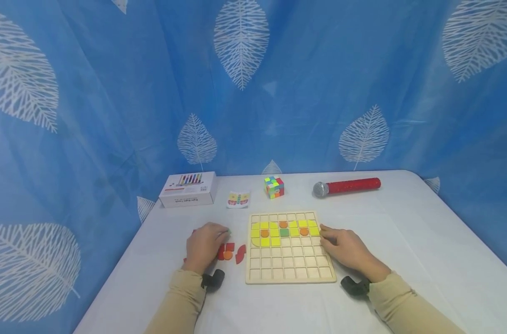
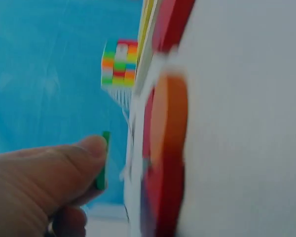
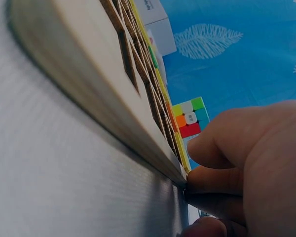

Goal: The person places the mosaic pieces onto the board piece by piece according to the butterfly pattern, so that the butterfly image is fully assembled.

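Note:
My left hand [image 1: 203, 243] pinches a thin green piece [image 2: 103, 168] between thumb and finger, raised off the table left of the board. Near that hand lie red pieces [image 1: 240, 253] and an orange round piece [image 1: 227, 255]; the hand hides some of them. A wooden grid board [image 1: 291, 281] lies flat in the middle, its upper rows holding yellow squares [image 1: 265, 241], orange rounds [image 1: 304, 231] and one green square [image 1: 284, 232]. At the board's right edge, my right hand [image 1: 347, 248] grips the rim with thumb and fingers.
Behind the board lie a small card [image 1: 238, 199] with a coloured butterfly-like pattern, a puzzle cube [image 1: 274, 187] and a red microphone [image 1: 347, 186]. A white box [image 1: 188, 189] stands at the back left. Blue leaf-patterned cloth [image 1: 278, 93] hangs behind the white table [image 1: 286, 311].

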The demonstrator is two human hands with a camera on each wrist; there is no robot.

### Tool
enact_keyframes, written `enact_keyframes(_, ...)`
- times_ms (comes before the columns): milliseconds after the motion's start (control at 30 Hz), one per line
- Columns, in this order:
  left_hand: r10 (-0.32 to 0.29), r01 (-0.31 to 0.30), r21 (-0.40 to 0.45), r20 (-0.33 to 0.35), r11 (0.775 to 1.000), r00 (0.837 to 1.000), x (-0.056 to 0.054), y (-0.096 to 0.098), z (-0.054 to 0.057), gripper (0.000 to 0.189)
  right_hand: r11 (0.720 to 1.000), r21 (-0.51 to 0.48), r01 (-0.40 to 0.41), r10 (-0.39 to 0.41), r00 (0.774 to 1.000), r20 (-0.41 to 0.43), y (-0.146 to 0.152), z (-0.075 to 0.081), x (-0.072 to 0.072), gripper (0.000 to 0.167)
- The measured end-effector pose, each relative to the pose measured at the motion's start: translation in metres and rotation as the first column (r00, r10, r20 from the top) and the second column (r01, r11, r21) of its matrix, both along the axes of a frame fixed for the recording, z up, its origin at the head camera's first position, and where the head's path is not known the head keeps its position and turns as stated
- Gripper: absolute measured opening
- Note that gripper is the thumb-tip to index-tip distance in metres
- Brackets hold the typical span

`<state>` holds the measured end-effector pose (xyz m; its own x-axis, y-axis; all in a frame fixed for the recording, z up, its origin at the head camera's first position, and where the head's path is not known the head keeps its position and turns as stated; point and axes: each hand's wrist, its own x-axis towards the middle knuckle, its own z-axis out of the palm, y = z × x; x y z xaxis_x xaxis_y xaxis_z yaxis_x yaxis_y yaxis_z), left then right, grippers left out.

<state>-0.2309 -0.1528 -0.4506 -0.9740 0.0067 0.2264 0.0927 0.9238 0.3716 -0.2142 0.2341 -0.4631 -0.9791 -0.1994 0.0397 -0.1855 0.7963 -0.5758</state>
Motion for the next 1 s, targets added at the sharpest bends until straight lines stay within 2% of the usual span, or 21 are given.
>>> enact_keyframes(133, -0.100, 0.099, -0.017, -0.077, 0.995, 0.992, 0.009, 0.021, 0.002, 0.025, 1.000, 0.003, -0.004, 0.004, 1.000, -0.006, 0.000, 0.000, 0.000, 0.041)
enact_keyframes(267, -0.246, 0.237, -0.076, -0.156, 0.969, 0.957, 0.017, 0.044, 0.004, 0.022, 1.000, 0.008, -0.007, 0.008, 1.000, -0.018, 0.000, -0.001, 0.000, 0.041)
enact_keyframes(333, -0.311, 0.301, -0.082, -0.162, 0.950, 0.937, 0.019, 0.055, 0.006, 0.020, 1.000, 0.011, -0.008, 0.008, 1.000, -0.022, 0.000, -0.001, -0.001, 0.042)
enact_keyframes(500, -0.410, 0.400, -0.095, -0.114, 0.911, 0.905, 0.019, 0.081, 0.005, 0.019, 1.000, 0.014, -0.004, 0.004, 1.000, -0.013, -0.001, 0.000, 0.000, 0.041)
enact_keyframes(600, -0.450, 0.438, -0.115, -0.112, 0.892, 0.886, 0.017, 0.094, 0.004, 0.015, 1.000, 0.013, -0.002, 0.002, 1.000, -0.012, -0.001, 0.000, 0.001, 0.041)
enact_keyframes(700, -0.469, 0.458, -0.117, -0.101, 0.881, 0.877, 0.015, 0.106, 0.003, 0.014, 1.000, 0.011, -0.002, 0.002, 1.000, -0.025, -0.001, 0.000, 0.001, 0.040)
enact_keyframes(900, -0.457, 0.446, -0.145, -0.054, 0.883, 0.888, 0.012, 0.118, -0.001, 0.016, 1.000, 0.008, -0.017, 0.017, 1.000, -0.022, -0.002, -0.001, 0.001, 0.040)
enact_keyframes(1000, -0.466, 0.452, -0.156, -0.066, 0.878, 0.882, 0.011, 0.121, -0.004, 0.017, 1.000, 0.011, -0.009, 0.009, 1.000, -0.018, -0.001, 0.000, 0.000, 0.040)
